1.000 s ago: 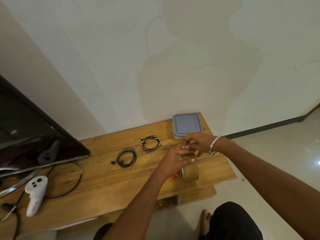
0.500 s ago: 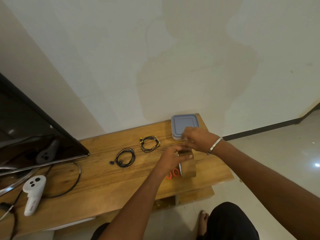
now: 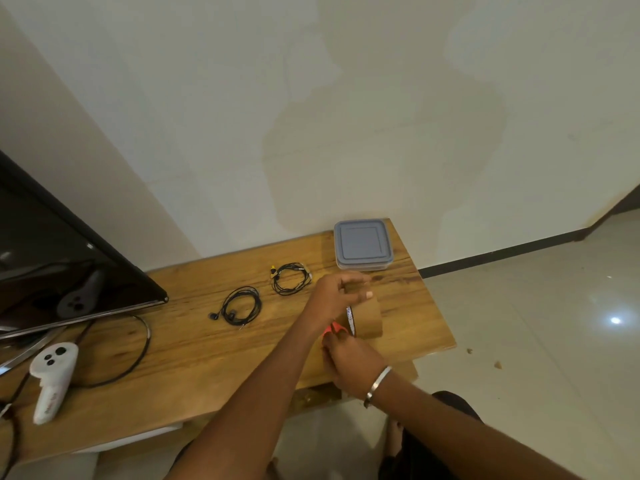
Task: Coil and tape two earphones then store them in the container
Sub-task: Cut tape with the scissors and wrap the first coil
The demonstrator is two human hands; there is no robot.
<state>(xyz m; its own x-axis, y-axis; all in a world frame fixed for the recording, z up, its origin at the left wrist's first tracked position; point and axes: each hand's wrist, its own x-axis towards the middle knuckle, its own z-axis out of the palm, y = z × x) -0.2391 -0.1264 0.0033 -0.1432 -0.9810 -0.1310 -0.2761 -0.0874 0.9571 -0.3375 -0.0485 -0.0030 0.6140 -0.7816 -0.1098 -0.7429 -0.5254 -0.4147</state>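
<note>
right hand (image 3: 349, 358) has dropped back from the tape end to the red-handled scissors (image 3: 334, 329) just beside the brown tape roll (image 3: 367, 320); its fingers curl at the handles, though whether they've got a real grip i cannot tell. left hand (image 3: 337, 294) now holds the pulled-out tape strip (image 3: 353, 289) alone, pinched between thumb and fingers above the roll. a second ago both hands were on the strip, so my read: length is drawn, cut comes next.

both earphones are already coiled and lying on the table, untaped: black earphone (image 3: 240, 305) mid-table, yellow-tipped earphone (image 3: 290, 278) just beyond it toward the container (image 3: 363, 244). container sits at the far right corner by the wall, lid on, so storing hasn't started.

surface: wooden table (image 3: 194, 348), long grain, lower shelf visible under the near edge. left side has a tv screen (image 3: 62, 258), a white controller (image 3: 52, 379) and a loose black cable (image 3: 138, 355). plain pale wall behind, glossy tiled floor (image 3: 536, 323) to the right with a dark skirting strip.
</note>
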